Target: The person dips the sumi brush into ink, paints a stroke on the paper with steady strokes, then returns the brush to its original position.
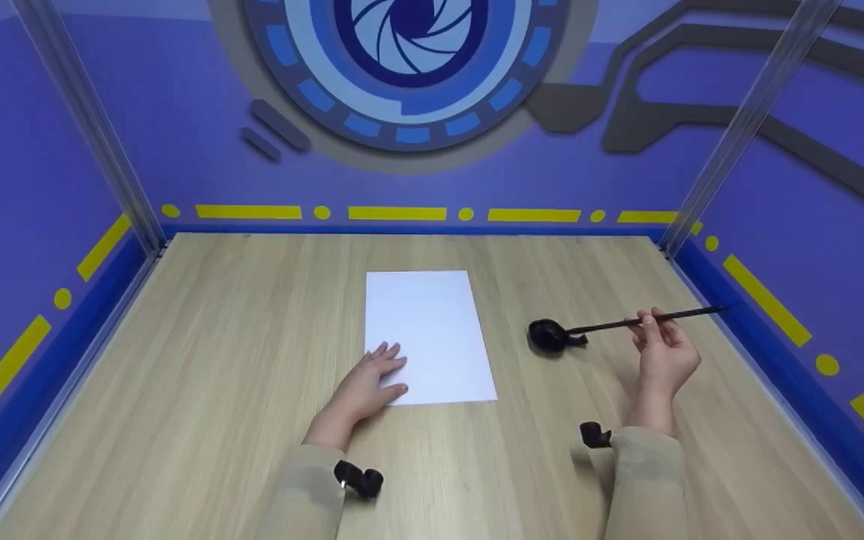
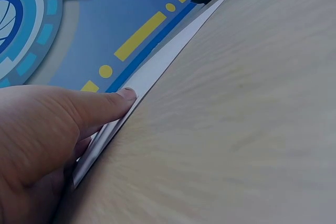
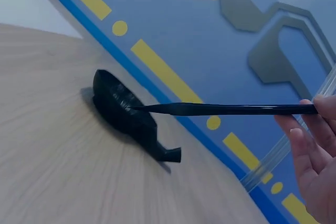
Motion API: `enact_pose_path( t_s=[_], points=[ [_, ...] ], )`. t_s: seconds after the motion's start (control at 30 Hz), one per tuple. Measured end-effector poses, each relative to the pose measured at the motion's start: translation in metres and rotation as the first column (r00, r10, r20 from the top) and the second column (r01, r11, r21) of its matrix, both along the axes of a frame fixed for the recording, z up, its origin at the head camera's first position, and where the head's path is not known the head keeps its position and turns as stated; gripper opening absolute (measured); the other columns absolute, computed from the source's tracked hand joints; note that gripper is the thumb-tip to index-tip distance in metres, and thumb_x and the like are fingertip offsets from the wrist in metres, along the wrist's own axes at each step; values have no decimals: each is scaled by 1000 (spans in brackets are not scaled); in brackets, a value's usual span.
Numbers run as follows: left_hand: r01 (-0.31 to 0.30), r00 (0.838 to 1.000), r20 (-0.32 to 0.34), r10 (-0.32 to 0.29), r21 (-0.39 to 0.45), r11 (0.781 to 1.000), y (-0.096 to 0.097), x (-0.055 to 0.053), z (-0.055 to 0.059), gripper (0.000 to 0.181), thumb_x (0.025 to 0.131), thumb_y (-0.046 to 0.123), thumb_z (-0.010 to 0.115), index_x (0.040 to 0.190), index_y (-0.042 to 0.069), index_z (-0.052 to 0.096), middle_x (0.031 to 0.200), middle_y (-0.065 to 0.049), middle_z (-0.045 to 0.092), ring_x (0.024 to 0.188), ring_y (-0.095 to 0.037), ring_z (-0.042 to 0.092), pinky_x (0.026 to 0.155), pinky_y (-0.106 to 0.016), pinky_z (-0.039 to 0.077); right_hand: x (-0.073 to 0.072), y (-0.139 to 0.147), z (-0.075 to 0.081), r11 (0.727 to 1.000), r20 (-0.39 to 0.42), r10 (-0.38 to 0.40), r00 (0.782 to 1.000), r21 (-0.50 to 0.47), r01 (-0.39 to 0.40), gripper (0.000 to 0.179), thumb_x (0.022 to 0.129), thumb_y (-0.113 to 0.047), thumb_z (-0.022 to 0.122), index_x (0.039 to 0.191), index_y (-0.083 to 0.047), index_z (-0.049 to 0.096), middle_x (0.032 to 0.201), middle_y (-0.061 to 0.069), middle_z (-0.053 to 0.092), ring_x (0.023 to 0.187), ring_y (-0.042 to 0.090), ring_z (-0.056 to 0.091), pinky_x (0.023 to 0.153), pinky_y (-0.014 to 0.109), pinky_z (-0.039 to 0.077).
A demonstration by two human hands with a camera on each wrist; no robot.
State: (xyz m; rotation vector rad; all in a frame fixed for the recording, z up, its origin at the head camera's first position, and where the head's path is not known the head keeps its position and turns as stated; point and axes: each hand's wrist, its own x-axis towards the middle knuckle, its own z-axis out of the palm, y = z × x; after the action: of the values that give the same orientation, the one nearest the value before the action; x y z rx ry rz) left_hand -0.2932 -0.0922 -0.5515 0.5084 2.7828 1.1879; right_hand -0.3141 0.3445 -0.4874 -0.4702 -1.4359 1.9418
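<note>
A white sheet of paper (image 1: 432,330) lies on the table. My left hand (image 1: 368,384) rests on its near left edge with fingers spread; in the left wrist view the thumb (image 2: 113,103) presses the paper's edge. Off to the right, my right hand (image 1: 664,360) pinches a slim black brush (image 1: 612,325) between thumb and fingertips. Its pointed tip reaches left to a small round black dish (image 1: 548,337) with a short handle. In the right wrist view that tip overlaps the hollow of the dish (image 3: 118,103), while the brush (image 3: 226,109) runs nearly level.
The wooden table (image 1: 237,337) is bounded by blue walls with yellow markings (image 1: 398,213) at the back and sides. Metal posts (image 1: 747,127) stand at the back corners. A small black device (image 1: 359,478) sits at the left wrist, another (image 1: 595,435) at the right.
</note>
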Motion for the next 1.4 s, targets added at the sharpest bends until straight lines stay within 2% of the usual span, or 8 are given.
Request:
enact_pose_path(
  t_s=[0.1, 0.3, 0.5, 0.6, 0.83, 1.13, 1.27, 1.4],
  points=[
    [1, 1000, 0, -1, 4, 1000, 0, 0, 0, 52, 98, 19, 69, 145, 0, 56, 165, -15, 39, 158, -36, 26, 132, -54, 16, -2, -2, 1, 999, -26, -28, 999, -28, 27, 9, 95, -12, 73, 103, -9, 73, 80, -10, 78, 70, 4, 77, 60, 12, 59],
    [3, 1000, -3, -3, 3, 1000, 0, 0, 1, 52, 98, 19, 69, 145, 0, 56, 165, -15, 39, 158, -36, 26, 132, -55, 16, -6, -8, -4, 998, 7, -64, 998, -15, 64, 13, 92, -13, 76, 97, -4, 68, 74, -10, 75, 62, 4, 75, 51, 12, 52],
    [-27, 999, 27, 27, 15, 1000, 2, 1, 2, 53, 97, 21, 70, 145, 3, 56, 165, -11, 39, 159, -34, 24, 132, -55, 17, -8, -8, -14, 998, -12, -63, 998, -27, 63, 17, 91, -4, 75, 86, -4, 59, 68, -7, 72, 53, 7, 73, 46, 12, 50],
    [-39, 999, 39, 38, 18, 999, 2, 1, 3, 53, 98, 22, 70, 146, 4, 56, 166, -10, 38, 159, -33, 24, 132, -55, 17, -10, -9, -19, 997, -22, -59, 998, -41, 58, 20, 91, -2, 75, 84, -2, 56, 67, -6, 71, 51, 8, 72, 45, 13, 51],
    [-36, 999, 39, 36, 8, 999, 2, 1, 2, 53, 98, 22, 69, 146, 4, 56, 166, -11, 37, 159, -33, 24, 132, -55, 16, -13, -10, -26, 997, 20, -70, 997, -15, 70, 21, 90, -5, 77, 86, -2, 56, 68, -8, 71, 52, 6, 71, 47, 13, 53],
    [-37, 999, 36, 36, 14, 999, 2, 1, 1, 53, 98, 21, 70, 146, 4, 56, 166, -11, 38, 159, -33, 24, 132, -54, 16, -12, -11, -24, 995, 47, -82, 996, 58, 79, 23, 90, -8, 78, 87, -4, 55, 69, -10, 68, 54, 4, 71, 50, 12, 54],
    [-39, 998, 42, 38, 15, 999, 2, 1, 1, 53, 98, 21, 70, 146, 4, 56, 166, -10, 37, 159, -33, 24, 132, -55, 16, -11, -11, -22, 986, 73, -99, 992, 139, 88, 22, 91, -11, 78, 88, -4, 57, 71, -12, 67, 55, 2, 71, 52, 12, 54],
    [-37, 999, 41, 36, 12, 999, 2, 1, 1, 53, 98, 21, 70, 146, 4, 56, 166, -9, 38, 159, -32, 24, 132, -54, 16, -11, -11, -19, 966, 84, -125, 989, 237, 102, 21, 91, -13, 78, 89, -6, 59, 71, -16, 66, 54, -2, 70, 52, 10, 52]
  ],
)
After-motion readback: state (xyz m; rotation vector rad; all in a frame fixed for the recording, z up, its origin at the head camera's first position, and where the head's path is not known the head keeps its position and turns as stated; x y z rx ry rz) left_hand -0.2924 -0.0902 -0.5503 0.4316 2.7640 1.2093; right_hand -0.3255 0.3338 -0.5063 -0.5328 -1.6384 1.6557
